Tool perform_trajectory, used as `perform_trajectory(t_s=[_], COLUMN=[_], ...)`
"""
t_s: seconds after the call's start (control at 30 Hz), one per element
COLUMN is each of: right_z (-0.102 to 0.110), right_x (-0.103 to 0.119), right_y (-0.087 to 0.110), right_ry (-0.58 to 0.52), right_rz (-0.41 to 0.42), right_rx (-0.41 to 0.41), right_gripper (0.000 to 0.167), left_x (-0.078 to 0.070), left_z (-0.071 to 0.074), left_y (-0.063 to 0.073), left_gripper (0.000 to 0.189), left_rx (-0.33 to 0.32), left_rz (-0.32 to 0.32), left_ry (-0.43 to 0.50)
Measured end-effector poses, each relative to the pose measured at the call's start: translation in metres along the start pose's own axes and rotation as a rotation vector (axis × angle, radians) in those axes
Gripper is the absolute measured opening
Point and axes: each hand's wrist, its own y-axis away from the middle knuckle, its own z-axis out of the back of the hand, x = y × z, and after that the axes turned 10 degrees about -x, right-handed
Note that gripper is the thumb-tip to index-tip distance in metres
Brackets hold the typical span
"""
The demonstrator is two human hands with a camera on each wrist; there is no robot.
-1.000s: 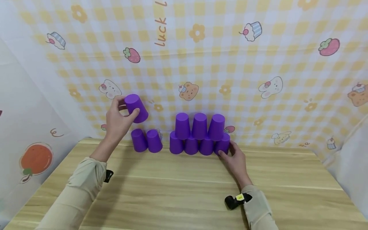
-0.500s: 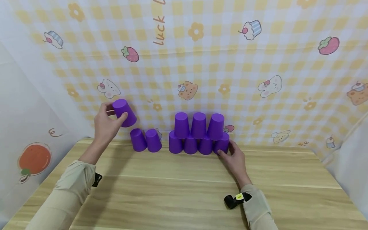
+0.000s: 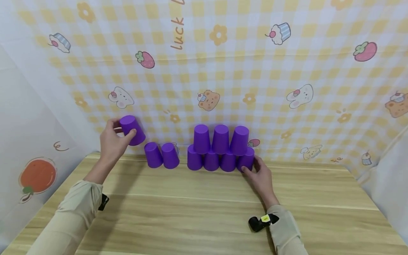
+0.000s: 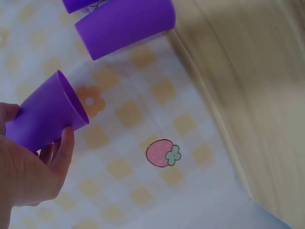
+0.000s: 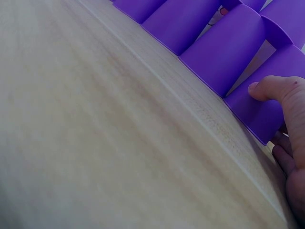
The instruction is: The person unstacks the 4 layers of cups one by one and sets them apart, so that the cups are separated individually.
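Note:
My left hand [image 3: 113, 141] grips an upside-down purple cup [image 3: 132, 131], tilted and held in the air left of two purple cups [image 3: 162, 156] that stand rim-down on the table. In the left wrist view the held cup [image 4: 47, 112] has its rim facing right, thumb and fingers on opposite sides. My right hand [image 3: 261, 177] holds the rightmost bottom cup [image 3: 246, 160] of a two-tier stack, thumb in front and fingers behind. Three cups [image 3: 221, 139] sit upside down on that bottom row. The right wrist view shows my thumb on the end cup [image 5: 267, 90], whose rim is on the table.
The wooden table [image 3: 191, 212] meets a yellow checked cloth backdrop [image 3: 248, 71] close behind the cups. White cloth sides [image 3: 19, 117] rise at left and right. A gap separates the two left cups from the stack.
My left hand has carried its cup leftward and lower, from above the two left cups to beside them. My right hand and the stack stay in place.

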Motion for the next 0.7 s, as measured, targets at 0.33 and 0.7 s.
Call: perform_trajectory(t_s=[0.33, 0.7], right_z=[0.000, 0.000], right_x=[0.001, -0.002], right_y=[-0.001, 0.000], right_ry=[0.001, 0.014], right_rz=[0.008, -0.003], right_rx=[-0.011, 0.003], right_gripper=[0.061, 0.062], left_x=[0.015, 0.034], left_z=[-0.001, -0.001], left_y=[0.003, 0.007], left_gripper=[0.056, 0.061], left_rx=[0.050, 0.131], left_rz=[0.004, 0.043], left_ry=[-0.053, -0.080])
